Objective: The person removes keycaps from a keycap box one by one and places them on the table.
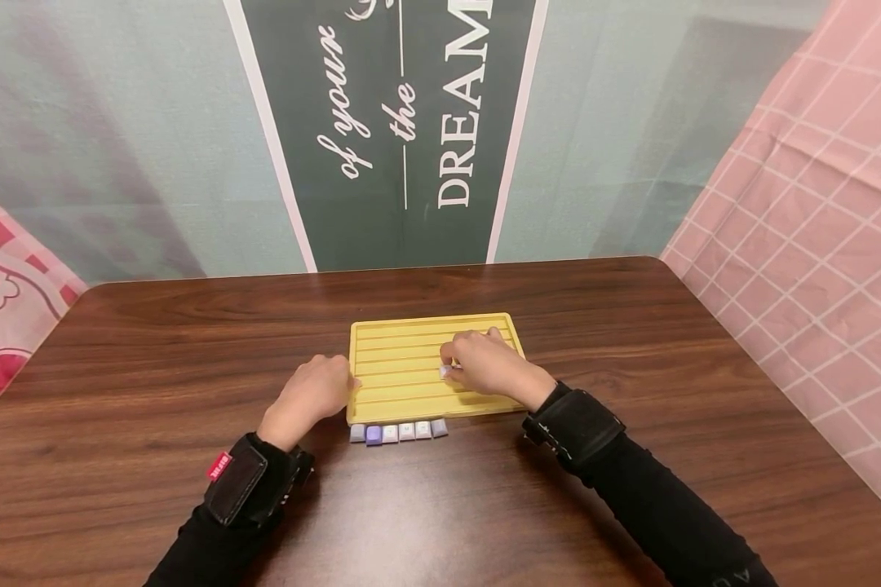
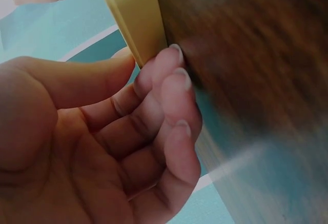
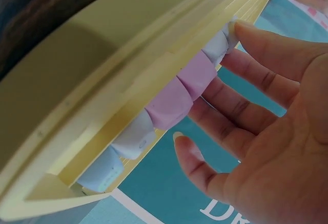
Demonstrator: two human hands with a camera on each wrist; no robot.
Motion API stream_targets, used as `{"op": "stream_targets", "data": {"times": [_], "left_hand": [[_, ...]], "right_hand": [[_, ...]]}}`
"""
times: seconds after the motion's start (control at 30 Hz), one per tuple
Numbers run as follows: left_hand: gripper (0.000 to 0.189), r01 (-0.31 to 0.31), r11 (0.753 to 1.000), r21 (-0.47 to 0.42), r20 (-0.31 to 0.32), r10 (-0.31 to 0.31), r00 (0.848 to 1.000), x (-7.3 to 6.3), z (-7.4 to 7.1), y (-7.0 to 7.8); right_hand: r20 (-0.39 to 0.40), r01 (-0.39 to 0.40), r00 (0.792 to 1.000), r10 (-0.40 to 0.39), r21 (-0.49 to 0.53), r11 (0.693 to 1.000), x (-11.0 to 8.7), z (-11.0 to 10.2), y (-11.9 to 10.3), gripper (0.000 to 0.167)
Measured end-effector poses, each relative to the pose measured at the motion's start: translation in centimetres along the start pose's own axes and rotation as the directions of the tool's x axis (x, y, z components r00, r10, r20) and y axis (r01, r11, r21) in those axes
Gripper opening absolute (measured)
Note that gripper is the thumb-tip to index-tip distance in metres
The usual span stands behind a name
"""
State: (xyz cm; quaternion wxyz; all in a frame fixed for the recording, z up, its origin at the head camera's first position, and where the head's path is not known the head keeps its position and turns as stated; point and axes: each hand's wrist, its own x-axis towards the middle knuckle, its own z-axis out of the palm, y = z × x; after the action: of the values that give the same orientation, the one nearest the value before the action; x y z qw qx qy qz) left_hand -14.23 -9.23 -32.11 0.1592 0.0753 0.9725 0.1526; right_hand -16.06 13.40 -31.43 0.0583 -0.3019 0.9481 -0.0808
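Head view: a yellow rectangular plastic tray [image 1: 392, 373] with long parallel ridges, held at its left edge on a dark-brown wood-grain table [image 1: 191, 367]

And we join it with both hands busy! On the left edge of the tray, we see the left hand [image 1: 314, 390] pinching the rim, thumb on one face, forefinger on the other, the remaining fingers curled alongside.

Over to the right hand [image 1: 487, 363], and it reaches over the right half of the tray: thumb and forefinger grip a small pale plastic keycap [image 1: 444, 372], the other fingers spread loosely below in the right wrist view.

What a line-up beside it! Running in from the tray's right end we count a light-blue keycap [image 3: 102, 170], a white keycap [image 3: 134, 138], two pink keycaps [image 3: 169, 105] and another white one [image 3: 215, 48], right next to the pinched piece. Exactly which channel they occupy, we cannot tell.

Down along the tray's near edge, from its near left corner to past the middle, six loose keycaps [image 1: 407, 431] sit on the table: grey, purple, three whites, grey.
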Motion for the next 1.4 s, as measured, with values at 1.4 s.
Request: {"op": "stream_targets", "data": {"times": [1.4], "left_hand": [[0.020, 0.002, 1.000, -0.026, 0.030, -0.001, 1.000, 0.0, 0.2, -0.2]], "right_hand": [[-0.243, 0.065, 0.967, -0.072, -0.035, 0.997, -1.8, 0.3, -0.1, 0.010]]}}
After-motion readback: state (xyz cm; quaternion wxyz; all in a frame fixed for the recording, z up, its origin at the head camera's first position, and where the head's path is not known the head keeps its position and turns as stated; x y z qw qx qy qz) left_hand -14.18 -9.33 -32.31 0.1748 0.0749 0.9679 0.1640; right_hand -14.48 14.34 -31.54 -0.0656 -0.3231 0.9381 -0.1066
